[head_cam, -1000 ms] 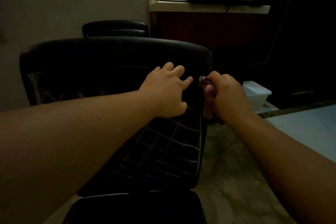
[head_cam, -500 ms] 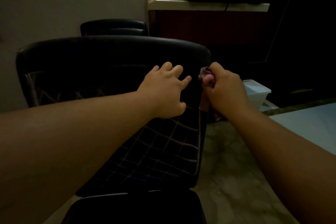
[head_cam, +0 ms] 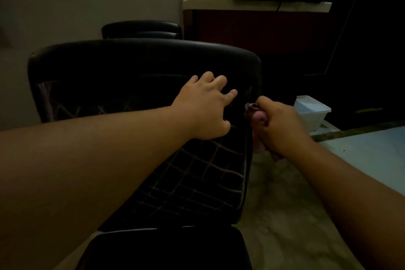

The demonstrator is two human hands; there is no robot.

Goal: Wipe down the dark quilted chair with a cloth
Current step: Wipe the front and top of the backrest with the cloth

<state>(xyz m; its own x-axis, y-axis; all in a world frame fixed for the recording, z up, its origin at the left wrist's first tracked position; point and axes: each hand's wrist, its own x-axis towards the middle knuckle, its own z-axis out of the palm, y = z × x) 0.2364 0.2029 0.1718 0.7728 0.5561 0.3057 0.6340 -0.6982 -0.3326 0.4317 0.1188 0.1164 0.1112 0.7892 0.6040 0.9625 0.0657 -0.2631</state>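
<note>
The dark quilted chair [head_cam: 122, 68] fills the middle of the head view, its backrest facing me with pale stitched lines across it. My left hand [head_cam: 206, 105] rests on the backrest near its right side, fingers spread and slightly bent. Just off the backrest's right edge, my right hand [head_cam: 278, 125] grips a bunched pinkish cloth [head_cam: 255, 114] and holds it against that edge. Most of the cloth is hidden inside the fist. The chair's black seat [head_cam: 166, 247] shows at the bottom.
A second dark chair [head_cam: 142, 28] stands behind, by the wall. A white lidded plastic box [head_cam: 311, 109] sits on the floor at right, beside a pale table surface [head_cam: 372, 155]. A counter [head_cam: 256, 4] with dark objects runs along the back. Marbled floor lies to the chair's right.
My right hand with the cloth has slid a little down the backrest's right edge. My left hand has stayed in about the same place on the backrest.
</note>
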